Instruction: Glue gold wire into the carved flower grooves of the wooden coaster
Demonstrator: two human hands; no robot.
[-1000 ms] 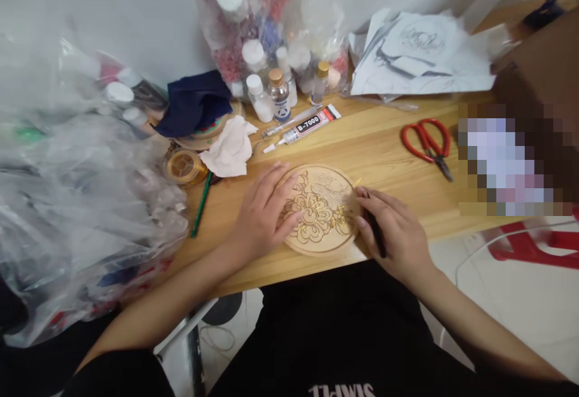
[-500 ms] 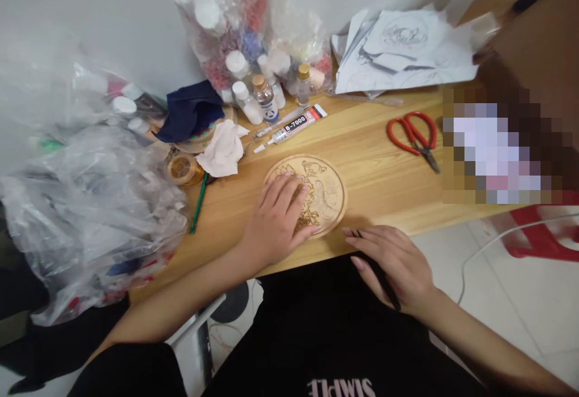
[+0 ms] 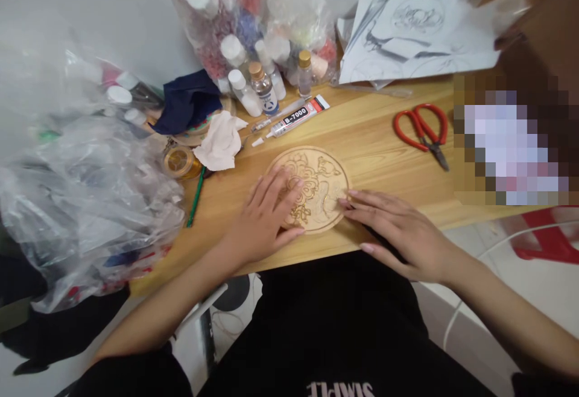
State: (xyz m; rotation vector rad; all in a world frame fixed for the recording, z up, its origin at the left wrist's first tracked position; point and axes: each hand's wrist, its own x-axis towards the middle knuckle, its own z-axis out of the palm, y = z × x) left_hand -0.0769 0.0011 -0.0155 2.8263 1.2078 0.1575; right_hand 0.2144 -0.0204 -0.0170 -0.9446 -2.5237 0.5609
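A round wooden disc (image 3: 328, 204) with a gold-outlined flower pattern lies on the wooden table (image 3: 375, 168) near its front edge. My left hand (image 3: 271, 216) rests flat on the disc's left part, fingers spread, holding nothing. At the disc's right rim is my right hand (image 3: 398, 228), its fingertips touching or just over the edge. A thin dark tool (image 3: 377, 237) lies under those fingers, partly hidden by them, held in the hand.
Behind the disc are a glue tube (image 3: 296, 116), small bottles (image 3: 263, 88) and a crumpled tissue (image 3: 221, 140). Red-handled pliers (image 3: 421, 128) lie right, papers (image 3: 416, 35) at the back. Plastic bags (image 3: 90, 204), a wire spool (image 3: 180, 161) and a green stick (image 3: 196, 196) are left.
My right hand has moved up and left with the dark tool, to the disc's rim. My left hand has slid a little left, baring more of the flower pattern. The view has shifted slightly.
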